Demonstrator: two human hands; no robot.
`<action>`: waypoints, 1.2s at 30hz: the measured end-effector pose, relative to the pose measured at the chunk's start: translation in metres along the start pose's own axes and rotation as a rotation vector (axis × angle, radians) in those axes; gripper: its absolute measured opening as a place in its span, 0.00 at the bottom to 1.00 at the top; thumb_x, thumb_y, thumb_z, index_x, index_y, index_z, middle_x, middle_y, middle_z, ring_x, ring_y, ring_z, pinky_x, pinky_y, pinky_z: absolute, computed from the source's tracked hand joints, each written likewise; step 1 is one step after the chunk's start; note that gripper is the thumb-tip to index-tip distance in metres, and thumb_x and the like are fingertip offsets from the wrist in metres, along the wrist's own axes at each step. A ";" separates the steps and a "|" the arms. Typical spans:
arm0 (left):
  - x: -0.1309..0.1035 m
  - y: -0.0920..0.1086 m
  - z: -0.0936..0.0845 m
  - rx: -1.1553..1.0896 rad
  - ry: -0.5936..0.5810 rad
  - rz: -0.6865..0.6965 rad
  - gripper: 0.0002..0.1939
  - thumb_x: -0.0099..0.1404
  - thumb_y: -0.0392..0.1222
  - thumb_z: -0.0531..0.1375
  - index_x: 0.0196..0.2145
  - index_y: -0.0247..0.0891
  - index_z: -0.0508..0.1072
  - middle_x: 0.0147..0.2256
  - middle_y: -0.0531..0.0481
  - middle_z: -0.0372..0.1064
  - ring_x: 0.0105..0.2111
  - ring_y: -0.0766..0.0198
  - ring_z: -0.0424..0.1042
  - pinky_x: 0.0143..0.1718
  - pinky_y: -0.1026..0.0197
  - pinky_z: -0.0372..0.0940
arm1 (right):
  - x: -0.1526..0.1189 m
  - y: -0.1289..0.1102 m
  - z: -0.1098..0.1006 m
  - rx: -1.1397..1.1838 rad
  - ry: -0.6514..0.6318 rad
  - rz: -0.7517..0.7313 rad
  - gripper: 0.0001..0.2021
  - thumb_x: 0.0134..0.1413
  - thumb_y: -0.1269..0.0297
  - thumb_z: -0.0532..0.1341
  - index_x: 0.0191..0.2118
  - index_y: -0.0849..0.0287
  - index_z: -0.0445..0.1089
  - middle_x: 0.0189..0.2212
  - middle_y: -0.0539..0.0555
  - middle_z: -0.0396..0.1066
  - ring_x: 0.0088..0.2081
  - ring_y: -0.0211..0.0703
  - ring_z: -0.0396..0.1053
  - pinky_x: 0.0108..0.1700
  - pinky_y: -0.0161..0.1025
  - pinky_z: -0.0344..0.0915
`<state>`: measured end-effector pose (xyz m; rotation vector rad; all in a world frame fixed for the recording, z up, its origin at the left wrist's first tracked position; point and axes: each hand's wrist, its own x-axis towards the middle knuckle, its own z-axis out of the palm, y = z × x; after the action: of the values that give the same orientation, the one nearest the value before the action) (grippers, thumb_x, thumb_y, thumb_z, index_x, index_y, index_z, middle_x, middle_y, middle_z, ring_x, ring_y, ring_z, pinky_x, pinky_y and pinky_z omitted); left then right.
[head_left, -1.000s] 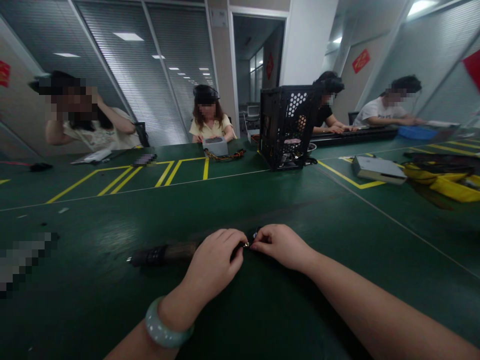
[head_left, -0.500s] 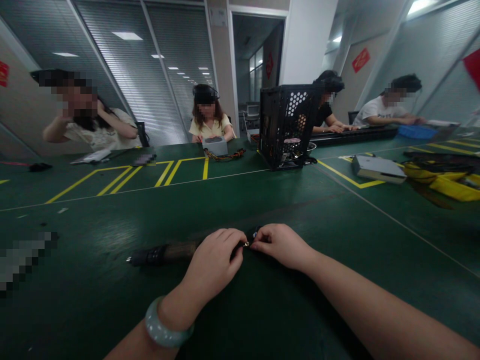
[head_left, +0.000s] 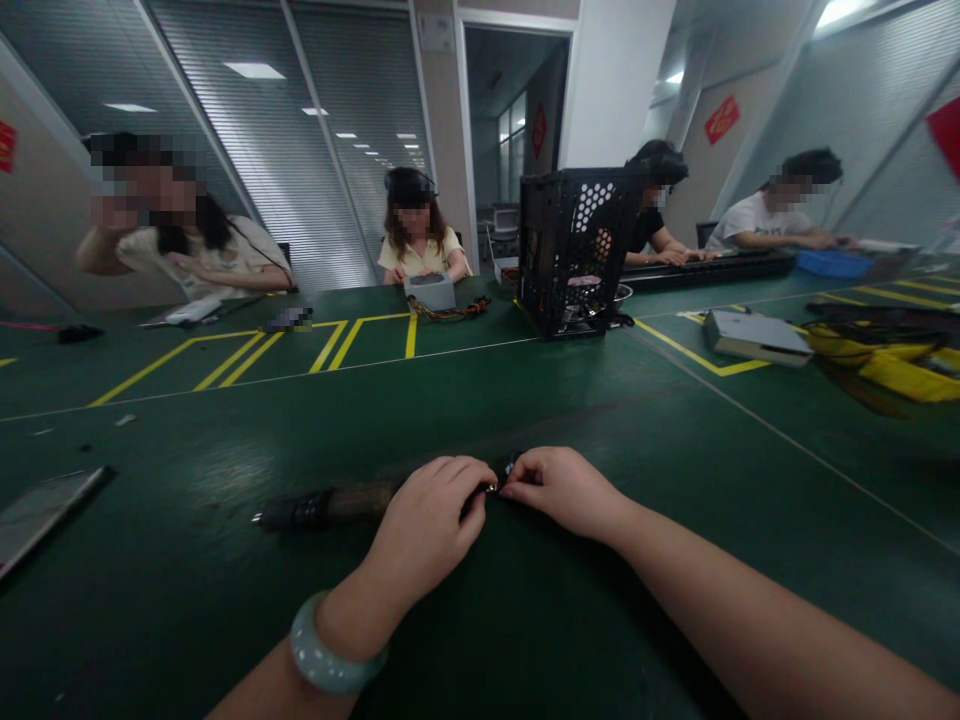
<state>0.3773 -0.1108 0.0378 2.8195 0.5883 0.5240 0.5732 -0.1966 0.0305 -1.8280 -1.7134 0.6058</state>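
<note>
A dark, long, cylinder-shaped electric screwdriver (head_left: 352, 504) lies on the green table, its metal tip pointing left. My left hand (head_left: 435, 520), with a pale green bangle at the wrist, is closed over its right end. A small gold-coloured metal part (head_left: 492, 487) shows at those fingertips. Just to the right, my right hand (head_left: 562, 490) is closed in a pinch close to the metal part. A small dark piece with a pale edge (head_left: 512, 463) peeks out behind the right fingers; what they pinch is mostly hidden.
A black computer case (head_left: 574, 255) stands at the far middle, near a grey power supply (head_left: 430, 292) with cables. On the right are a grey box (head_left: 757, 337) and yellow trays (head_left: 911, 372). A flat dark panel (head_left: 52, 510) lies left. Several people sit across the table.
My hands and the screwdriver stay almost where they were. Across the table, the person at the left has lowered one arm from the head.
</note>
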 end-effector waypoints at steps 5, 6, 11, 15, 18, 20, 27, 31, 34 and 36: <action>-0.001 0.000 -0.001 -0.006 0.012 -0.014 0.14 0.66 0.36 0.54 0.49 0.44 0.69 0.45 0.50 0.70 0.45 0.57 0.69 0.46 0.52 0.66 | 0.000 0.000 0.000 0.004 -0.009 0.016 0.08 0.56 0.57 0.64 0.32 0.55 0.76 0.30 0.47 0.74 0.29 0.36 0.68 0.29 0.33 0.56; -0.001 0.000 -0.001 -0.004 0.012 -0.014 0.14 0.66 0.36 0.54 0.48 0.44 0.69 0.45 0.50 0.70 0.44 0.57 0.69 0.45 0.52 0.66 | 0.000 0.000 0.000 0.004 -0.010 0.016 0.08 0.56 0.57 0.64 0.32 0.55 0.76 0.30 0.47 0.74 0.29 0.36 0.68 0.29 0.33 0.56; 0.000 0.001 -0.001 -0.002 0.001 -0.007 0.11 0.65 0.35 0.54 0.45 0.42 0.70 0.44 0.50 0.70 0.44 0.58 0.69 0.46 0.52 0.66 | 0.001 0.001 0.000 0.004 -0.014 0.002 0.08 0.56 0.57 0.64 0.33 0.55 0.76 0.31 0.48 0.74 0.30 0.36 0.69 0.30 0.33 0.57; 0.000 0.000 0.000 0.004 0.010 -0.020 0.11 0.65 0.36 0.55 0.44 0.42 0.70 0.43 0.49 0.70 0.43 0.57 0.69 0.46 0.51 0.66 | 0.001 0.001 0.000 0.007 -0.015 0.007 0.07 0.56 0.58 0.64 0.33 0.55 0.76 0.31 0.48 0.75 0.31 0.37 0.69 0.31 0.33 0.58; 0.001 0.000 0.001 0.003 0.026 -0.005 0.11 0.64 0.35 0.55 0.44 0.42 0.70 0.43 0.49 0.71 0.43 0.57 0.69 0.46 0.52 0.66 | 0.000 0.001 0.001 0.008 -0.006 0.012 0.08 0.56 0.58 0.64 0.32 0.55 0.76 0.30 0.48 0.74 0.29 0.36 0.68 0.30 0.33 0.57; 0.001 -0.001 0.001 -0.002 0.025 0.011 0.12 0.65 0.35 0.54 0.45 0.43 0.70 0.43 0.49 0.70 0.43 0.58 0.69 0.46 0.52 0.66 | 0.000 0.001 0.001 0.007 0.001 0.008 0.07 0.55 0.59 0.64 0.32 0.55 0.76 0.29 0.47 0.74 0.29 0.36 0.68 0.30 0.33 0.57; 0.000 0.000 0.000 -0.004 0.008 -0.007 0.11 0.65 0.35 0.54 0.44 0.43 0.70 0.44 0.50 0.70 0.44 0.57 0.69 0.47 0.51 0.66 | 0.001 0.000 0.000 0.020 -0.010 0.007 0.07 0.56 0.59 0.64 0.33 0.55 0.76 0.31 0.48 0.75 0.30 0.36 0.69 0.31 0.33 0.58; 0.000 0.000 -0.001 -0.012 0.007 -0.015 0.12 0.65 0.36 0.55 0.46 0.43 0.70 0.44 0.50 0.70 0.44 0.58 0.69 0.47 0.51 0.66 | 0.001 -0.001 0.000 0.012 -0.018 0.019 0.08 0.56 0.58 0.64 0.33 0.55 0.76 0.31 0.48 0.75 0.30 0.37 0.69 0.31 0.33 0.58; -0.001 0.000 -0.001 -0.014 0.001 0.003 0.12 0.66 0.36 0.54 0.46 0.44 0.70 0.45 0.50 0.70 0.45 0.58 0.69 0.47 0.51 0.66 | 0.000 -0.002 -0.001 -0.001 -0.015 0.031 0.08 0.56 0.58 0.64 0.33 0.56 0.76 0.31 0.49 0.74 0.31 0.37 0.69 0.32 0.33 0.59; -0.001 0.000 -0.002 -0.014 0.000 0.002 0.12 0.66 0.36 0.54 0.46 0.44 0.70 0.45 0.50 0.70 0.45 0.58 0.69 0.47 0.51 0.66 | -0.001 -0.003 -0.001 -0.001 -0.015 0.033 0.08 0.56 0.58 0.64 0.33 0.56 0.76 0.31 0.49 0.75 0.30 0.37 0.69 0.32 0.33 0.59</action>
<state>0.3757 -0.1105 0.0389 2.8067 0.5799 0.5257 0.5718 -0.1976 0.0336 -1.8599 -1.6971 0.6338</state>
